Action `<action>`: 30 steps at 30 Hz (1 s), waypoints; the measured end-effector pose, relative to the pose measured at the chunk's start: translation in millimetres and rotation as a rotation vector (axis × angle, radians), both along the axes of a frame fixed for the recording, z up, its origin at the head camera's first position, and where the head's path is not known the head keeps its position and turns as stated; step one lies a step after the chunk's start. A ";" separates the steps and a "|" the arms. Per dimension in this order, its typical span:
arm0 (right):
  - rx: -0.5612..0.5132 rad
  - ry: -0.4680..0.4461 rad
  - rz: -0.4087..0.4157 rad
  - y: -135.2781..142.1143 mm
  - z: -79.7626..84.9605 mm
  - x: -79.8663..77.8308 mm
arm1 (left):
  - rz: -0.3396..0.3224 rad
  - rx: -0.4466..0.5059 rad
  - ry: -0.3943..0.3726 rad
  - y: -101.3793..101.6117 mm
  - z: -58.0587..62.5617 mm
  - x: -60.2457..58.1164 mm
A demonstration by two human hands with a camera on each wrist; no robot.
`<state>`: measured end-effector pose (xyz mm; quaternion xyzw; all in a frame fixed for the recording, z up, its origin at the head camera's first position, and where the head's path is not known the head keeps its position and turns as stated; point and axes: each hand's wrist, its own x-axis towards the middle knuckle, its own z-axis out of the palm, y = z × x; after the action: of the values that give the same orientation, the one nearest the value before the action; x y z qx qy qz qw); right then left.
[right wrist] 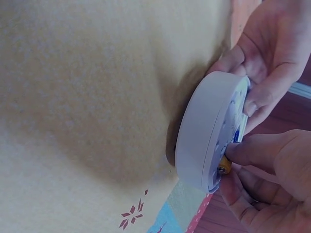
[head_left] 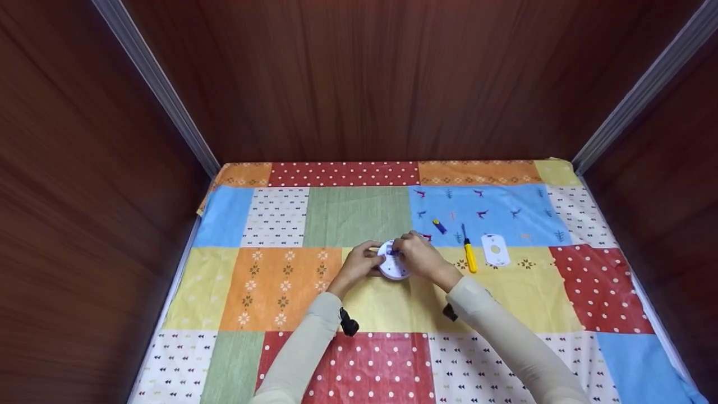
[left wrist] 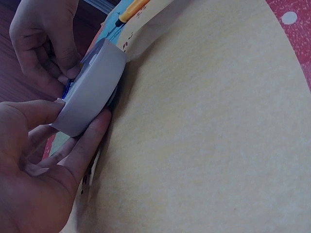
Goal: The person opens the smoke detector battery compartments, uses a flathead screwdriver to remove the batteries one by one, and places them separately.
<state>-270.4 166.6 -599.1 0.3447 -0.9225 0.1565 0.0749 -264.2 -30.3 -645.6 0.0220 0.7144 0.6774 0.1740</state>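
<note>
A round white device (head_left: 394,269), shaped like a smoke alarm, is held tilted just above the cloth by my left hand (head_left: 358,265). In the left wrist view the left hand (left wrist: 46,160) has its thumb on the rim of the device (left wrist: 95,90) and its fingers beneath. My right hand (head_left: 418,255) is at the device's open face. The right wrist view shows the right hand (right wrist: 272,174) pinching a small battery (right wrist: 224,165) with a yellow end against that face; part of the battery is hidden by the fingers.
Right of the hands lie another blue battery (head_left: 440,226) with a yellow end, a yellow-handled screwdriver (head_left: 470,255) and a white plate (head_left: 487,252) with a round hole. A patchwork cloth (head_left: 291,292) covers the table. Brown panels (head_left: 359,84) stand behind and at both sides.
</note>
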 end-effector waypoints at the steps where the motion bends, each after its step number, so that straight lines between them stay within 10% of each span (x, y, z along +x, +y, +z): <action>1: -0.002 0.004 0.002 0.0 -0.3 -0.3 | 0.000 0.000 -0.001 0.1 -0.1 -0.1; 30: -0.041 -0.040 -0.048 4.5 4.3 -0.1 | -0.005 0.008 0.014 -0.2 -1.0 0.6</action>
<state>-270.5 171.2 -594.8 0.3178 -0.9284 0.1805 0.0670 -263.6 -30.5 -646.6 0.0292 0.7128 0.6797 0.1708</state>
